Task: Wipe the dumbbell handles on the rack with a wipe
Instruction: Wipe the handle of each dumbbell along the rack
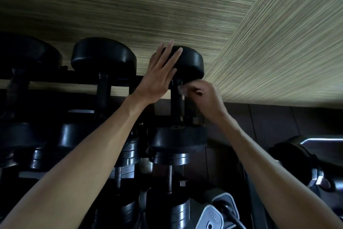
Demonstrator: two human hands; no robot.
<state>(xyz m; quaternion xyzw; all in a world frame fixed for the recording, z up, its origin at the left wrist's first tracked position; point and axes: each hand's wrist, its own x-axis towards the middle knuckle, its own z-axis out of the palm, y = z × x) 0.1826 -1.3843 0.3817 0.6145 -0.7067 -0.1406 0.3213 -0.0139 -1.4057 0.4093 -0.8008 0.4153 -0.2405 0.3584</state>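
Observation:
Black dumbbells lie in a row on the top tier of a dark rack [118, 80]. My left hand [159, 74] lies flat with straight fingers on the far head [191, 63] of the rightmost dumbbell. My right hand [202, 97] curls round the top of that dumbbell's dark handle [176, 102], pinching a small pale wipe [181, 89] against it. Most of the wipe is hidden under my fingers. The near head [176, 136] of this dumbbell sits below my hands.
Two more dumbbells [104, 58] lie to the left on the same tier. A lower tier holds plated dumbbells [170, 156] and a grey kettlebell [213, 215]. A striped wooden wall [167, 6] stands behind; another machine part [300, 150] is at the right.

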